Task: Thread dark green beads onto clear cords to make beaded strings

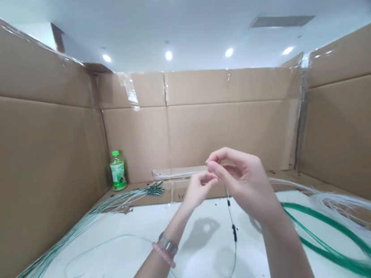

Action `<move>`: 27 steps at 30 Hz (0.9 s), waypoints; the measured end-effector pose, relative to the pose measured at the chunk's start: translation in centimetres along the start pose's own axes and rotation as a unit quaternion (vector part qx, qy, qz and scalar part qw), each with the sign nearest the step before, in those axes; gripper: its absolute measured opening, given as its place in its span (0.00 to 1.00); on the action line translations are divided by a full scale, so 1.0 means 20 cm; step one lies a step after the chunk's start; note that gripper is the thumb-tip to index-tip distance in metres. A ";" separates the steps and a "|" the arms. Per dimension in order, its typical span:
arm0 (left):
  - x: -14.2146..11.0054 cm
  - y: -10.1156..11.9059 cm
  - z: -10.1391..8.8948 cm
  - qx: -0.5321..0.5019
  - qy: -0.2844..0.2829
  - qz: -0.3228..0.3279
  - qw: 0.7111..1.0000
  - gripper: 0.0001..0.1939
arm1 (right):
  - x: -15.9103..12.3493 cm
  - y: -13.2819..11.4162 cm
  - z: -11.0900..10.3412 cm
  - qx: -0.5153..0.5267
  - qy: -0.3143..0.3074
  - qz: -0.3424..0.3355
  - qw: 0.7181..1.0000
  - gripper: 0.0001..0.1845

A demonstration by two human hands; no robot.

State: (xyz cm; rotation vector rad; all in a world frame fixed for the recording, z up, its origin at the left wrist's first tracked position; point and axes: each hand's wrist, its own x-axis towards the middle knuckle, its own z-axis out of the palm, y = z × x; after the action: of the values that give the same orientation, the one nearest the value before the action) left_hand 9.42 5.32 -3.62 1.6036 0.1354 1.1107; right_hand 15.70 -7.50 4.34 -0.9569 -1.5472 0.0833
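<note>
Left hand [201, 188] and right hand [246, 176] pinched close together — can't tell on what. Black pieces [234, 233] already on the strand [236, 255] below — seems partway, remainder unclear.

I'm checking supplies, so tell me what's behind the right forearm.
On the white table, a curved grey thing shows left of the right forearm, a green coil right of it. Any more of the grey thing, or anything fully covered, cannot be seen.

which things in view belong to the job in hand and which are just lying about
In the job, it seems:
thin cord with dark bits, below the right hand
perhaps the dark-ended bundle, green coil, white strands

Just there:
green-capped bottle
cardboard walls
</note>
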 end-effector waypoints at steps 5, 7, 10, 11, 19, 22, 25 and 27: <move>-0.11 0.45 -0.07 -0.134 0.041 0.040 0.989 0.05 | -0.06 -0.08 0.06 -0.032 0.096 -0.114 0.988 0.04; -0.18 0.56 -0.06 -0.201 0.019 0.043 0.978 0.04 | -0.08 -0.11 0.08 -0.057 0.123 -0.156 0.978 0.06; -0.25 0.63 -0.04 -0.250 -0.030 0.050 0.967 0.03 | -0.10 -0.14 0.10 -0.074 0.136 -0.193 0.969 0.08; -0.26 0.64 -0.04 -0.254 -0.044 0.052 0.965 0.03 | -0.11 -0.15 0.11 -0.073 0.137 -0.199 0.968 0.08; -0.27 0.65 -0.02 -0.227 -0.080 0.057 0.969 0.03 | -0.15 -0.21 0.13 -0.045 0.145 -0.210 0.966 0.11; -0.27 0.65 -0.02 -0.220 -0.080 0.061 0.970 0.03 | -0.15 -0.21 0.13 -0.050 0.140 -0.204 0.968 0.10; -0.27 0.66 -0.02 -0.209 -0.078 0.065 0.973 0.03 | -0.14 -0.20 0.13 -0.050 0.135 -0.202 0.969 0.10; -0.28 0.66 -0.02 -0.203 -0.077 0.064 0.974 0.03 | -0.14 -0.20 0.13 -0.050 0.132 -0.202 0.969 0.10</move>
State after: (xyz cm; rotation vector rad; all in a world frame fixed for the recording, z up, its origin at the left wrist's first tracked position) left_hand 0.18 -2.64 4.00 1.3331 -0.2860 1.0291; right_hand 11.25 -10.59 3.70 -0.6818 -1.4773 -0.3987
